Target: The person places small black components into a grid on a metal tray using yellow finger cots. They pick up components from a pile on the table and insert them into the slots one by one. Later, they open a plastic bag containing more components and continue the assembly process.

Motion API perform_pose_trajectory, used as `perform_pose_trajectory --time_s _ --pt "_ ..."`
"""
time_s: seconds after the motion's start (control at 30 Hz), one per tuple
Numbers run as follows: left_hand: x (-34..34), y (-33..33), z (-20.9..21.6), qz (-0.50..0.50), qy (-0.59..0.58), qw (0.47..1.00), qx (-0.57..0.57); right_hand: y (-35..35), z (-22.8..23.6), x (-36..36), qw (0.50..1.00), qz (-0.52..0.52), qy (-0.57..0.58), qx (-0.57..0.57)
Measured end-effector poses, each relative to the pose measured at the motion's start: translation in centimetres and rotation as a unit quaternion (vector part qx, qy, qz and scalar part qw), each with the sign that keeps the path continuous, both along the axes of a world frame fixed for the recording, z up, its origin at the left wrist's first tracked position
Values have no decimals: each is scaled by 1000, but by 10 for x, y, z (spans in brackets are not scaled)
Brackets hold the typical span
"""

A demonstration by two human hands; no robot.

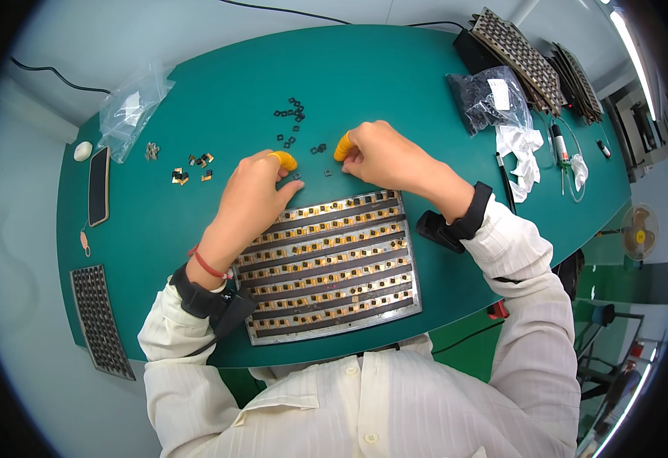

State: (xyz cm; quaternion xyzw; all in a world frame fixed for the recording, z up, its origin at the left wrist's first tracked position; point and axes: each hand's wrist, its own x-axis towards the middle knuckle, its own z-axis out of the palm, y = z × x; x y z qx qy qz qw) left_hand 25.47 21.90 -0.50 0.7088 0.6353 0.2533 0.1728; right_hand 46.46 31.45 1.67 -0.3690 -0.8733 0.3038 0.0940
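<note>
My left hand (pixel 248 191) is over the far left corner of a metal tray (pixel 334 330) with rows of small black and gold parts. Its thumb and yellow-covered index finger close around a small black square piece (pixel 297 176). My right hand (pixel 387 156), also with a yellow finger cover, is beyond the tray's far edge. Its fingers are curled together at the tips, and what they hold, if anything, is hidden. Between the hands a loose square piece (pixel 329 172) lies on the green table (pixel 219 84). More black square pieces (pixel 290 113) are scattered farther back.
Small gold and black parts (pixel 180 176) lie left of my left hand, near a phone (pixel 99 185) and a clear plastic bag (pixel 134 111). At back right are a bag of black pieces (pixel 487 99), stacked perforated trays (pixel 521 61), crumpled white tissue (pixel 519 156) and a pen (pixel 506 182).
</note>
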Motion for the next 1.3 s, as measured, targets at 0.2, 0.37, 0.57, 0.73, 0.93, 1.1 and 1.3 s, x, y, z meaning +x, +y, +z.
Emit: perform_pose_trajectory --time_s 0.2,0.37,0.57,0.73,0.93,1.1,1.3 --pt "9 5 2 0 52 999 12 -5 -5 -6 1000 13 11 2" --pt "-1 1 5 -7 54 998 16 -11 -11 -20 1000 7 -4 30" --pt "-21 -27 24 -24 28 999 -15 -12 -9 -19 1000 7 -9 11" --pt "-16 -45 16 -70 99 993 9 -20 -6 -10 993 46 27 101" --pt "-7 -58 9 -39 147 987 49 -44 7 22 995 22 27 95" --pt "2 -69 8 -32 200 979 29 -57 -10 29 996 4 25 89" --pt "8 -67 19 -58 195 977 -67 -67 -18 23 994 -28 8 108"
